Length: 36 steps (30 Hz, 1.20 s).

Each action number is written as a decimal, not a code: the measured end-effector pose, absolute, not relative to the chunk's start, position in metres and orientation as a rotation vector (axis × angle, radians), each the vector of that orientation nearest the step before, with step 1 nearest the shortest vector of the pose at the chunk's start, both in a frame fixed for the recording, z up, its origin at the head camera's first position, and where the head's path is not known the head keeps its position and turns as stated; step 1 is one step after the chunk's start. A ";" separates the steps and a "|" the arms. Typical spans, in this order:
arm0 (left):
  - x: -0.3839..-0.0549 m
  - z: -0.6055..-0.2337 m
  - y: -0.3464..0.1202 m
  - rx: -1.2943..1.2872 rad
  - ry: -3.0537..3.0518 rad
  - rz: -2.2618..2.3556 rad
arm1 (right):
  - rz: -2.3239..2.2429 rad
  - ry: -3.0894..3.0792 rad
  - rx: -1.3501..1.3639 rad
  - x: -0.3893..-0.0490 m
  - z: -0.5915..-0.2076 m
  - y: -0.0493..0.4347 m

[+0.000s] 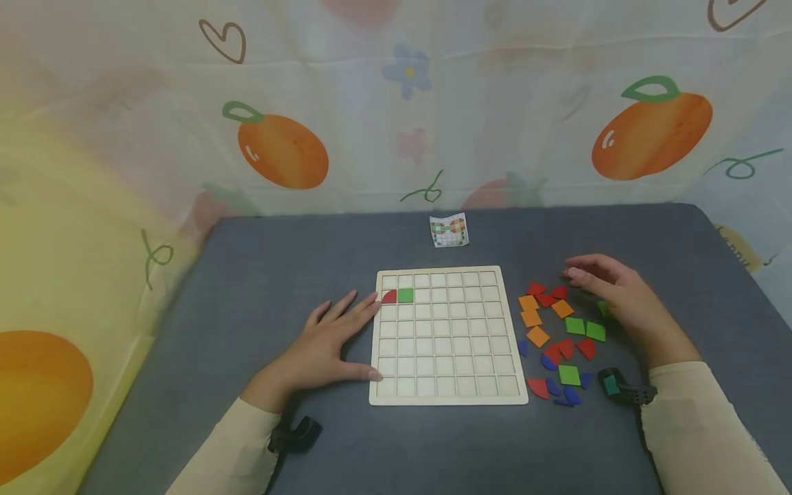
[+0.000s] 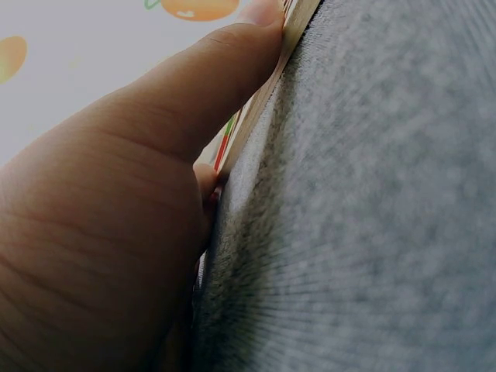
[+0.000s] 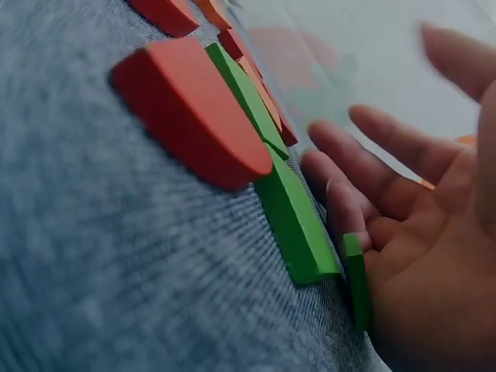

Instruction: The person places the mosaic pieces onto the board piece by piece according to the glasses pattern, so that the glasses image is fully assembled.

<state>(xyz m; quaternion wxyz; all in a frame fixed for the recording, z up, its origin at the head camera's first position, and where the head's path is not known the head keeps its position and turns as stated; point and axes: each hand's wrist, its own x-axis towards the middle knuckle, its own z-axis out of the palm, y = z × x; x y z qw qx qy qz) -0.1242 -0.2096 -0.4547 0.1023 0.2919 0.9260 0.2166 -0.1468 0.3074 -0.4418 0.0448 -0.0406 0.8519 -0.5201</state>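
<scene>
A pale wooden grid board (image 1: 441,328) lies on the table, with a red quarter-round piece (image 1: 389,297) and a green square (image 1: 405,295) side by side in its second row at the left. My left hand (image 1: 328,342) rests along the board's left side, fingers spread, with fingertips and thumb tip (image 2: 262,14) at the rim. To the right, my right hand (image 1: 621,297) is held over the far side of the loose pieces, its fingers loosely bent and nothing between them. A green piece (image 3: 358,283) shows beside its palm, partly covered by the hand in the head view.
Right of the board lie scattered orange squares (image 1: 531,318), green squares (image 1: 569,375), red quarter-rounds (image 1: 586,348) and blue pieces (image 1: 572,395). A small printed card (image 1: 449,232) lies behind the board. A patterned cloth (image 1: 371,137) hangs behind the table.
</scene>
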 end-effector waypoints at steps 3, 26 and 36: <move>-0.124 -0.453 -0.209 0.859 2.730 0.648 | -1.486 2.624 -0.143 -0.147 -0.445 0.308; -0.123 -0.452 -0.208 0.834 2.730 0.642 | -1.221 2.725 -0.204 -0.150 -0.441 0.295; -0.123 -0.451 -0.207 0.833 2.729 0.646 | -1.073 2.828 -0.213 -0.151 -0.443 0.296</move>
